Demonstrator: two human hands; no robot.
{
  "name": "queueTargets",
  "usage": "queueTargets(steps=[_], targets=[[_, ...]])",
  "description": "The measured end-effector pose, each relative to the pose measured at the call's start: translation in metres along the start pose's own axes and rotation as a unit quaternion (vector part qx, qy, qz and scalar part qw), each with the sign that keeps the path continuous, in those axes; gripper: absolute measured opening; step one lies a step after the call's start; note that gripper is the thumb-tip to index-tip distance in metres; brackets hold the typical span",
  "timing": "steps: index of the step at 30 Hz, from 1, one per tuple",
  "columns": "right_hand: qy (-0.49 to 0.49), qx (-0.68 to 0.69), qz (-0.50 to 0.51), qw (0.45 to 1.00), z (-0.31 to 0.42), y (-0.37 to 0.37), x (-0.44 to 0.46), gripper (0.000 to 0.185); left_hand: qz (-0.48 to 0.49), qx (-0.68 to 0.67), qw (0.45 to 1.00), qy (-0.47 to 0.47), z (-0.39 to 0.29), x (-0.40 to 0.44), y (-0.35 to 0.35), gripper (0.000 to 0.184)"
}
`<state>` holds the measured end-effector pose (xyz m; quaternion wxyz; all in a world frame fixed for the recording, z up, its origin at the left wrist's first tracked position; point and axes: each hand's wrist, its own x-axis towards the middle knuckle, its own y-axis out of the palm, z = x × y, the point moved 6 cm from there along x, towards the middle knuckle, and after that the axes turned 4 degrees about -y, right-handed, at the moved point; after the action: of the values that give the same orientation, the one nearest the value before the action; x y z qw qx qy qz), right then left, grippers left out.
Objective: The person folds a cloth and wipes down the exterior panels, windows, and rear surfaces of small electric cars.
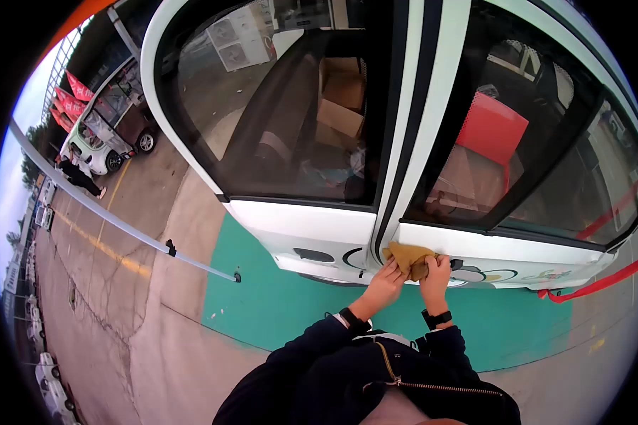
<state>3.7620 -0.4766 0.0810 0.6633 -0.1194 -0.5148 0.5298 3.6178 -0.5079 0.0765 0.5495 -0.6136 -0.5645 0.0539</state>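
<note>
A yellow-brown cloth is bunched against the white car door, just below the windows and beside the seam between two doors. My left hand grips its lower left part with bent fingers. On the cloth's right side, my right hand pinches the lower edge. Both hands are close together, with a dark band on each wrist. A dark door handle sits just right of my right hand. Another oval handle shows on the door to the left.
Cardboard boxes and a red box show through the windows. A pale pole slants down at left to the green ground. A red strap stretches at right. A person stands near a small vehicle far left.
</note>
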Motion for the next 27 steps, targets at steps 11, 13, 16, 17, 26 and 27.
queueTargets(steps=[11, 13, 16, 17, 26, 27], targets=[[-0.032, -0.032, -0.023, 0.999, 0.017, 0.005, -0.001, 0.029, -0.012, 0.008, 0.998, -0.057, 0.0, -0.02, -0.018, 0.032], [-0.127, -0.087, 0.039, 0.987, 0.031, 0.014, -0.005, 0.027, 0.04, -0.042, 0.985, -0.164, 0.017, -0.039, -0.016, 0.027], [-0.181, -0.092, 0.069, 0.977, 0.051, 0.033, -0.024, 0.03, 0.076, -0.03, 0.976, -0.201, 0.037, -0.064, -0.016, 0.025], [-0.189, -0.096, 0.118, 0.97, 0.058, 0.042, -0.034, 0.032, 0.114, -0.045, 0.965, -0.234, 0.046, -0.08, -0.008, 0.024], [-0.107, 0.081, 0.299, 0.945, 0.112, 0.08, -0.05, 0.04, 0.067, -0.118, 0.859, -0.494, 0.092, -0.164, -0.107, 0.023], [-0.095, 0.099, 0.317, 0.939, 0.115, 0.084, -0.045, 0.04, 0.065, -0.118, 0.86, -0.492, 0.092, -0.159, -0.11, 0.023]])
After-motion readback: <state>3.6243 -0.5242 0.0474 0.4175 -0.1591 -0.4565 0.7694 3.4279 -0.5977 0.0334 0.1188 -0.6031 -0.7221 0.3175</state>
